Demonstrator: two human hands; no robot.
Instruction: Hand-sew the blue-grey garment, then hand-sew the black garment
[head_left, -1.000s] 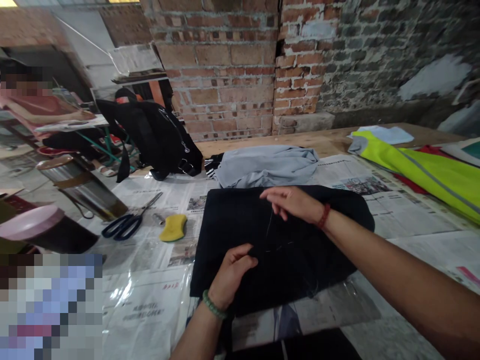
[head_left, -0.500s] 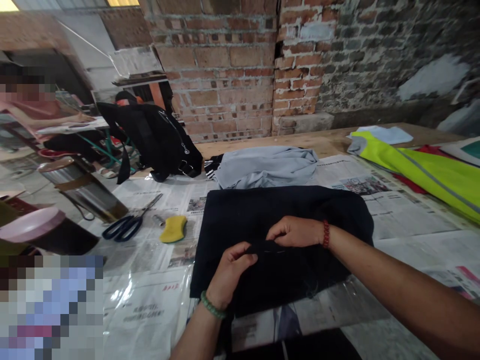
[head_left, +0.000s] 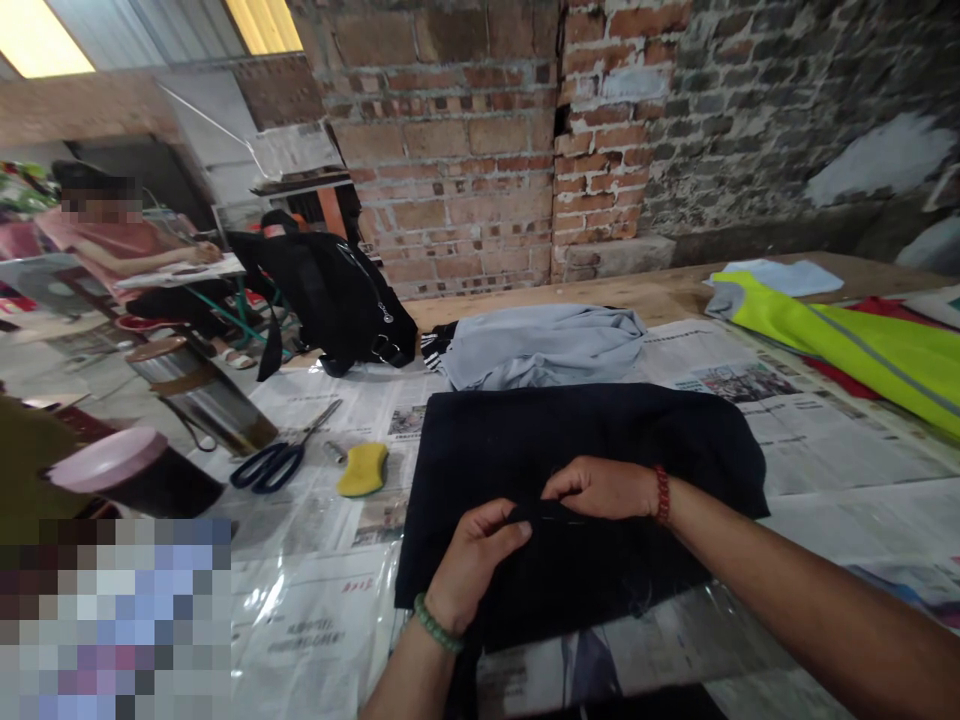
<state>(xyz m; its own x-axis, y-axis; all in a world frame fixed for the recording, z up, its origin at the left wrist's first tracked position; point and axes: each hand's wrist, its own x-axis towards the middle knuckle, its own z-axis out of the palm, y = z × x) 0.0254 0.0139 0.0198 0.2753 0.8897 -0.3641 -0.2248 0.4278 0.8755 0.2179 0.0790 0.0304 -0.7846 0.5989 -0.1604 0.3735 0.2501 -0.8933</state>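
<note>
Yellow sponge (head_left: 362, 470), scissors (head_left: 285, 458) and steel flask (head_left: 214, 400) left of the black cloth (head_left: 570, 425); grey garment (head_left: 544, 345) just beyond its far edge. Wooden tabletop (head_left: 664, 290), newspaper (head_left: 315, 610) laid over; brick wall (head_left: 450, 190) behind. Cloth lies folded mid-tabletop, near side, short pale stitches (head_left: 574, 521) showing. Left hand (head_left: 480, 555) pinches it; right hand (head_left: 604, 487) curled just beside, on the cloth, cannot tell whether gripping anything.

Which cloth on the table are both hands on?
The dark cloth, nearest the wearer: left hand pinches it, right hand touches it. The grey cloth behind it and the neon-yellow cloth at far right are apart from both hands.
</note>
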